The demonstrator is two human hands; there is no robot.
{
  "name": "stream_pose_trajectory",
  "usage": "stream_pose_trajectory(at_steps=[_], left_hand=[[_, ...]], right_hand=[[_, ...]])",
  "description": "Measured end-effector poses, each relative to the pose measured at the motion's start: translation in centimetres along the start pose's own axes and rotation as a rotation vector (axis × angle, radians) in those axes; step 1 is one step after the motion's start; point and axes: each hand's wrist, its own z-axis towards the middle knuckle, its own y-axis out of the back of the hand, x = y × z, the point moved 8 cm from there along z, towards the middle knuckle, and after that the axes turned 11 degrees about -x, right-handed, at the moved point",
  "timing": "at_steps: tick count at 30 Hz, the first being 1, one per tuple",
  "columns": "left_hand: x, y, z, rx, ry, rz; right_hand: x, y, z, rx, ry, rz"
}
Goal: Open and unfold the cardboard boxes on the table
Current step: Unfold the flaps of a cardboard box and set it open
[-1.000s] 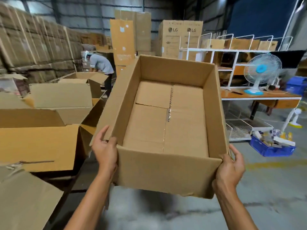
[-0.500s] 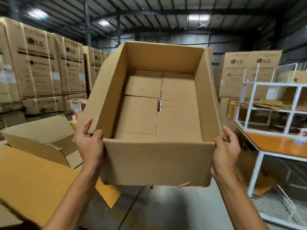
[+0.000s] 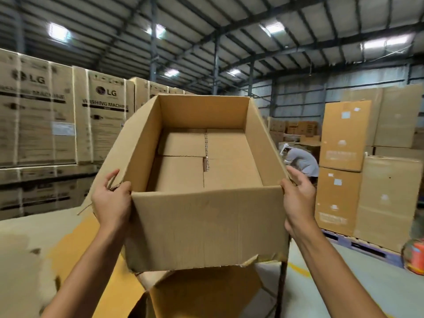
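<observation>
The person is carrying the cardboard box [image 3: 206, 226] as before, but is turning with it: the white shelving is gone from view, and stacked cartons [image 3: 39, 115] are now standing beyond the left fingers [image 3: 112, 177]. The left hand [image 3: 111, 200] and right hand [image 3: 298, 198] are gripping its near corners, fingers curled round the side walls. The box is hanging between them, top open and base flaps closed, so it probably only needs setting down. There is one held box, one second box [image 3: 202, 292] just below the fingers, and one other person [image 3: 300, 160] beyond the right fingers.

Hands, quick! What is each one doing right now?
Left hand: holds the cardboard box by its near left corner.
Right hand: holds the same box by its near right corner.
</observation>
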Motion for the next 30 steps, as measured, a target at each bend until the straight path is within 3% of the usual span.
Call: stream_pose_trajectory(at_steps=[9,14,17,22,26,30], left_hand=[[0.7,-4.2,8.3,-0.044,-0.072,0.134],[4.2,-3.7,9.1,-0.144,-0.148,0.307],[8.1,-3.8,8.1,-0.140,-0.148,0.477],[15.0,-4.5,5.8,0.014,-0.082,0.952],[18.4,-4.6,3.9,0.135,0.054,1.165],[20.7,-5.2,1.5,0.269,0.050,1.326]], right_hand=[[-5.2,-14.3,7.9,0.269,-0.155,0.043],[-13.3,-19.6,8.9,0.397,-0.304,0.000],[-19.9,-21.2,9.6,0.485,-0.318,-0.177],[-30.6,-22.8,9.6,0.803,-0.135,-0.671],[-36.2,-22.5,8.0,1.125,0.137,-1.029],[-39.5,-21.7,7.1,1.380,0.172,-1.154]])
